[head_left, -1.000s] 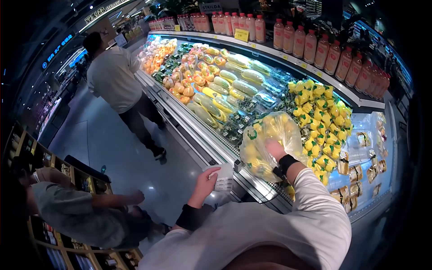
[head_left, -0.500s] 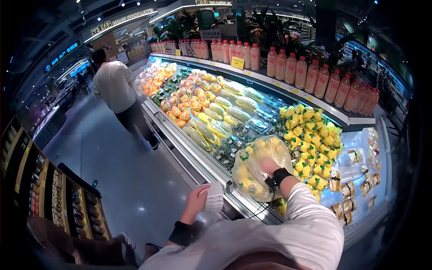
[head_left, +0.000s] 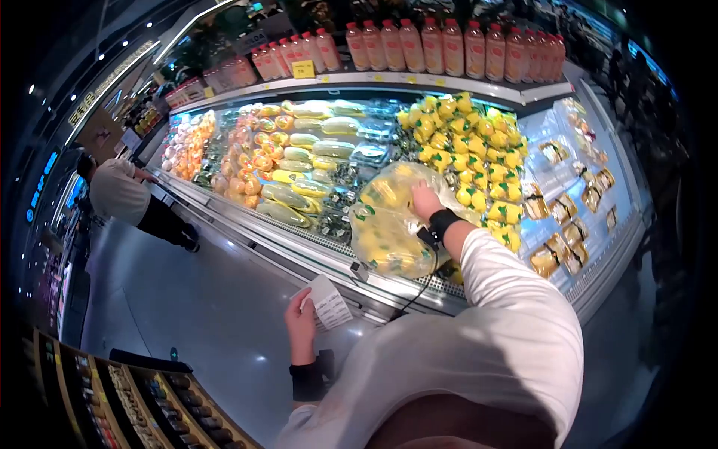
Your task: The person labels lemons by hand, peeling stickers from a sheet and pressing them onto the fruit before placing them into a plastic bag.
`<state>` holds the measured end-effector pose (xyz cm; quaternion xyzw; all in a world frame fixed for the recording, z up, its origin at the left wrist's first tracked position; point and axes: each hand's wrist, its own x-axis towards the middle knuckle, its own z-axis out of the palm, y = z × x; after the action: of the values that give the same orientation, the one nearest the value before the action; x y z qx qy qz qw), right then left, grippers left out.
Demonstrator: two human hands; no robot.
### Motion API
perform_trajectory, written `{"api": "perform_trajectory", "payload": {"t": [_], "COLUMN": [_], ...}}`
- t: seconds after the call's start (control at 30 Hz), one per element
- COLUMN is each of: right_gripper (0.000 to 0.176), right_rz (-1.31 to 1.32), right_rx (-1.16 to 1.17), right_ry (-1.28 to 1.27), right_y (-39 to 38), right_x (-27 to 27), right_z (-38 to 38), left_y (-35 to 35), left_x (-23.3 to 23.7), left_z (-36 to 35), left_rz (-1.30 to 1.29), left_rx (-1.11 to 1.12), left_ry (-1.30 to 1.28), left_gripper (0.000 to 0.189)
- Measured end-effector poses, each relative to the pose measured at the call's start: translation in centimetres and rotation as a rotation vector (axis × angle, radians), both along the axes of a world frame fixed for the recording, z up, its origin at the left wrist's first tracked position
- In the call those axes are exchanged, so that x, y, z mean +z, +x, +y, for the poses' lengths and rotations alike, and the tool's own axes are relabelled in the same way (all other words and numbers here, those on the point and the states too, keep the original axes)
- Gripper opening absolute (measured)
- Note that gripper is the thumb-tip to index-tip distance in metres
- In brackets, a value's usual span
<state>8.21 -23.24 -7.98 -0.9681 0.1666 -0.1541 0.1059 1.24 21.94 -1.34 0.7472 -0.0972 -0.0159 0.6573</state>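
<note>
My left hand (head_left: 301,318) is closed on a white sheet of printed labels (head_left: 329,305), held low in front of the display case. My right hand (head_left: 425,200) is closed at the upper side of a large clear plastic bag (head_left: 389,221), its fingertips partly hidden against the film. Inside the bag are several yellow pieces with green marks. It rests on the front of the case, beside a heap of similar yellow, green-marked produce (head_left: 475,161). A black band and a dark cable are at my right wrist.
The chilled case (head_left: 299,243) also holds wrapped pale green vegetables (head_left: 329,147), orange packs (head_left: 262,161) and brown packs (head_left: 550,258). Pink bottles (head_left: 452,45) line the shelf behind. A person (head_left: 123,198) stands at the left. Shelves of jars (head_left: 161,408) are at lower left.
My view has turned, so the case appears more level. My right hand was blurred at the bag and now shows clearly at its upper side. My left hand still holds the label sheet.
</note>
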Motion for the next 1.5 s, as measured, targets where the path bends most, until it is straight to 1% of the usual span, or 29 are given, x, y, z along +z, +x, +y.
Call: {"api": "perform_trajectory", "payload": {"t": [0.03,0.1,0.13,0.17,0.23,0.27,0.33,0.37,0.43,0.47,0.53,0.57,0.6,0.67,0.7,0.73,0.8,0.83,0.9,0.93,1.0,1.07,1.1,1.13,1.2,1.27,1.4,1.43,1.5], "right_gripper": [0.051,0.053,0.053,0.053,0.056,0.057,0.054,0.054,0.047,0.047,0.044,0.046,0.048,0.05,0.053,0.057,0.07,0.07,0.08,0.082,0.081,0.08,0.078,0.073,0.07,0.069,0.07,0.072,0.073], "right_rz": [-0.014,-0.099,-0.171,-0.157,-0.524,-0.552,-0.668,-0.667,-0.87,-0.863,-0.875,-0.905,-0.858,-0.741,-0.693,-0.59,-0.513,-0.486,-0.298,-0.239,-0.152,-0.042,-0.059,-0.053,-0.117,-0.148,-0.267,-0.324,-0.294], "right_rx": [0.003,-0.02,-0.049,-0.074,-0.333,-0.425,-0.462,-0.471,-0.182,-0.183,0.02,0.129,0.231,0.407,0.441,0.5,0.571,0.576,0.75,0.834,0.939,0.949,0.983,1.018,1.018,0.951,0.84,0.805,0.72], "right_ry": [0.03,0.133,0.198,0.215,0.563,0.687,1.246,1.246,1.282,1.286,1.513,1.43,1.608,1.519,1.392,1.389,1.003,1.026,1.089,1.173,1.083,0.882,0.892,0.894,0.839,0.846,0.81,0.778,0.771], "right_y": [-0.6,-2.6,-3.2,-3.2,-3.6,-4.4,-5.9,-6.8,-8.7,-9.9,-11.7,-11.2,-12.1,-12.4,-12.2,-12.7,-12.8,-12.9,-12.9,-12.7,-12.5,-12.7,-12.8,-13.1,-13.1,-13.5,-13.9,-14.0,-14.7], "right_x": [0.7,3.0,4.0,3.4,2.2,2.3,3.6,4.0,4.6,6.2,8.9,7.7,10.1,11.3,11.5,13.3,15.4,16.4,17.9,18.3,18.9,19.6,19.3,19.5,19.0,18.7,16.9,16.6,16.9], "right_z": [0.5,1.2,1.3,1.1,0.3,-0.1,-0.2,-0.3,-0.3,0.3,1.5,1.0,2.7,4.4,5.3,7.0,9.3,10.3,12.1,13.0,15.2,17.7,19.1,20.1,21.8,23.3,26.0,26.6,26.7], "left_y": [-0.4,-1.1,-1.0,-0.7,-0.9,-1.0,-0.6,-0.4,0.0,0.2,0.4,0.4,0.4,0.2,0.0,-0.2,0.1,0.2,0.2,0.2,1.1,-0.2,-1.0,-1.7,-2.4,-1.8,-1.5,-1.5,-1.2], "left_x": [0.7,1.9,1.4,0.3,-0.5,-0.3,-0.4,-0.6,-0.7,-0.5,-0.2,0.1,0.3,0.8,1.4,2.0,3.0,2.4,0.8,2.6,0.3,2.1,2.9,3.2,3.2,1.0,0.5,0.6,-0.1], "left_z": [-0.3,-0.8,-0.5,-0.3,-0.4,-0.7,-1.6,-1.9,-2.9,-3.5,-4.7,-5.2,-5.6,-6.3,-6.6,-6.7,-6.3,-6.2,-6.3,-6.4,-5.6,-5.3,-4.8,-4.0,-2.6,-0.8,0.9,0.8,0.5], "left_rz": [0.027,0.095,0.11,0.088,0.086,0.094,0.104,0.087,0.074,0.064,0.065,0.009,-0.042,-0.002,-0.008,-0.01,-0.003,0.024,0.436,0.485,0.57,0.511,0.45,0.452,0.547,0.604,0.548,0.6,0.682], "left_rx": [-0.045,0.021,-0.005,0.042,0.074,0.102,0.126,0.111,0.099,0.046,0.014,-0.057,-0.124,-0.262,-0.34,-0.419,-0.635,-0.615,-0.606,-0.784,-0.812,-0.874,-0.924,-0.937,-0.736,-0.701,-0.683,-0.631,-0.562], "left_ry": [0.044,-0.018,0.009,-0.006,-0.016,-0.037,-0.057,-0.042,-0.023,-0.002,0.02,0.076,0.135,0.111,0.125,0.139,0.15,0.154,-0.359,-0.439,-0.588,-0.634,-0.676,-0.684,-0.578,-0.587,-0.598,-0.696,-0.822], "left_gripper": [0.028,0.028,0.028,0.028,0.028,0.028,0.028,0.028,0.029,0.031,0.033,0.034,0.036,0.037,0.039,0.041,0.057,0.057,0.076,0.086,0.086,0.085,0.088,0.088,0.092,0.088,0.083,0.08,0.071]}}
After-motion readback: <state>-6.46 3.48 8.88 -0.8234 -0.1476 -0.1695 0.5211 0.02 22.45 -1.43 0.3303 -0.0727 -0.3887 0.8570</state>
